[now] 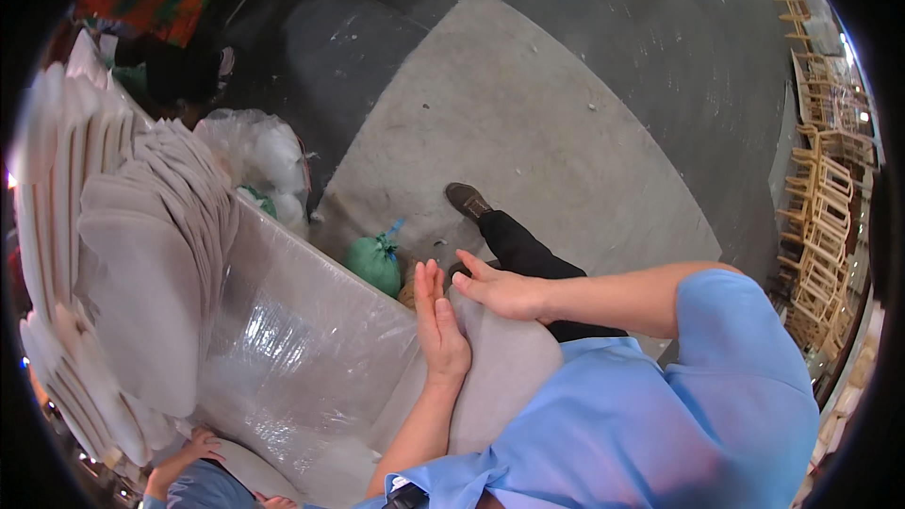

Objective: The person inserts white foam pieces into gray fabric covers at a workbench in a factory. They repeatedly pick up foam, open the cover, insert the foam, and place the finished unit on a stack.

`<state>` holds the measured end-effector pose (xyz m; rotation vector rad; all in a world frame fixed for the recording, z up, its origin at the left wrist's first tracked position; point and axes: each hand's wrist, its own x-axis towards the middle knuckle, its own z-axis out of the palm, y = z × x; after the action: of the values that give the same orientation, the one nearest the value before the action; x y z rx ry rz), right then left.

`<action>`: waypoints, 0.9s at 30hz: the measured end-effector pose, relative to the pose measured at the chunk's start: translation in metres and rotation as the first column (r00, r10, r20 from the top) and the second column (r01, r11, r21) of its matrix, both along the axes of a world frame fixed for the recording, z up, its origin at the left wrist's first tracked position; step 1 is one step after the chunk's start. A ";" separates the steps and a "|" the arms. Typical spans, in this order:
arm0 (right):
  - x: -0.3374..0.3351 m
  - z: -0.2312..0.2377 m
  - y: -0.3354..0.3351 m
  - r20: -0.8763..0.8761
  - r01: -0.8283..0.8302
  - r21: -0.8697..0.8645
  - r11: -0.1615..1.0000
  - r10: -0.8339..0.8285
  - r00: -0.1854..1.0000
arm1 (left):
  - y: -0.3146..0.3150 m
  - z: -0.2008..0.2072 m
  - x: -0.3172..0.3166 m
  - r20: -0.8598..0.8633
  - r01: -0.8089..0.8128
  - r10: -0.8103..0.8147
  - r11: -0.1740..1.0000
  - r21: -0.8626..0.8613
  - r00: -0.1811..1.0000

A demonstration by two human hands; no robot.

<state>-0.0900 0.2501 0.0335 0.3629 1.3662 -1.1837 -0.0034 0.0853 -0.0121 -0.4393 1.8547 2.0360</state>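
A pale beige-grey padded piece (504,363), like a seat cushion, lies close against my body at the right edge of the table. Along its left side my left hand (443,335) is raised on edge, fingers straight and together, thumb lifted. My right hand (504,290) reaches over the cushion's far end with fingers stretched out, its fingertips near my left hand. Neither hand grips anything. Part of the cushion is hidden beneath my right hand and blue shirt.
The table (302,320) is covered in shiny clear plastic. Tall stacks of similar cushions (141,254) stand on its left. Another person's hand (198,448) shows at lower left. Beyond the table are a green tied bag (375,264) and clear bags (255,151). Wooden frames (820,217) line the right.
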 end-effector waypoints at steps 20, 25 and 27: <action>0.028 -0.126 0.010 0.333 0.736 0.032 0.676 -0.701 0.630 | -0.028 0.035 0.007 0.096 0.184 -0.189 0.981 0.059 0.977; 0.024 -0.072 0.042 0.263 0.880 -0.129 0.458 -0.839 0.476 | -0.030 0.071 0.015 0.200 0.401 -0.389 0.916 -0.025 0.899; 0.022 -0.050 0.033 0.265 0.876 -0.245 0.415 -0.841 0.472 | -0.026 0.072 0.011 0.202 0.431 -0.411 0.900 -0.068 0.889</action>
<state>-0.0676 0.2833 -0.0161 0.9343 0.7809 -2.2122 0.0080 0.0598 0.0595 -0.2144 1.7708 1.5563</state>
